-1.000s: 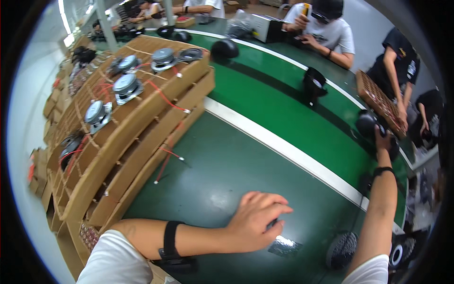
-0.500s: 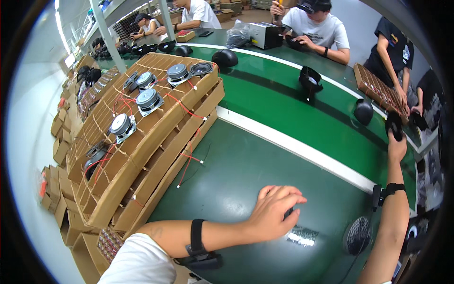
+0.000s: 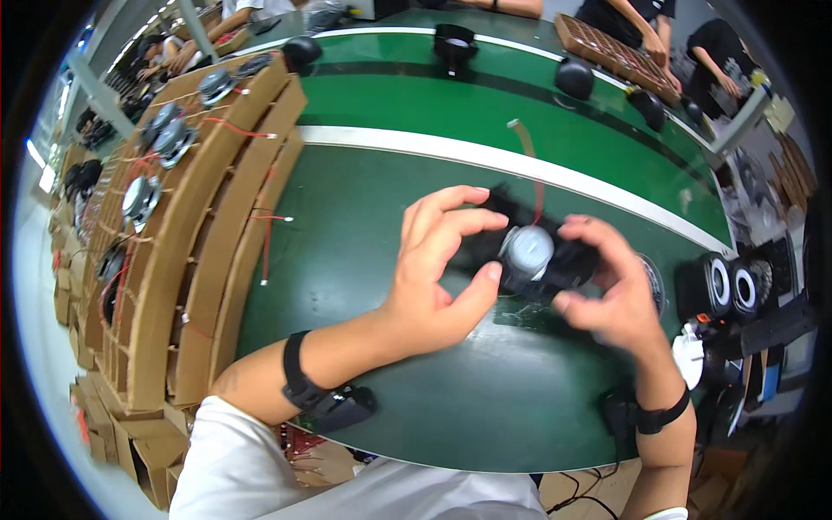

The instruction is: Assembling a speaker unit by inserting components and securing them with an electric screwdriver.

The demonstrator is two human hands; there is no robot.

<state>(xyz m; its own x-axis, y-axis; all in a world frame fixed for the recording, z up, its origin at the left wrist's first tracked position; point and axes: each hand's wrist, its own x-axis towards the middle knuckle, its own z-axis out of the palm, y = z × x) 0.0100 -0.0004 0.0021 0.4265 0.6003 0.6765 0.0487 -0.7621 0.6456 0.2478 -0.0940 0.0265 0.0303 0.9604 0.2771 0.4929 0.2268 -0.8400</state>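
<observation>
Over the green table [image 3: 381, 407], both my hands meet around a round speaker driver [image 3: 529, 250] with a silver-grey back. It sits against a black plastic housing [image 3: 568, 260], blurred by motion. My left hand [image 3: 433, 269] curves in from the left, thumb and index fingertips at the driver's left edge. From the other side, my right hand [image 3: 615, 282] grips the housing between thumb and fingers. A red wire with a white connector [image 3: 513, 124] sticks up from the driver. Just behind my right hand, a round mesh piece [image 3: 656, 282] shows in part.
Stacked cardboard trays [image 3: 156, 321] with dividers hold several speakers on the left. Beyond a white rail [image 3: 416, 147] runs a green conveyor belt [image 3: 373, 100] carrying black housings [image 3: 575, 78]. Black units with white rings [image 3: 718, 282] stand at right. Other people work across the belt.
My right hand has come back from the far right of the belt with a black housing. Both hands are now together at the speaker driver. The view has shifted right and down.
</observation>
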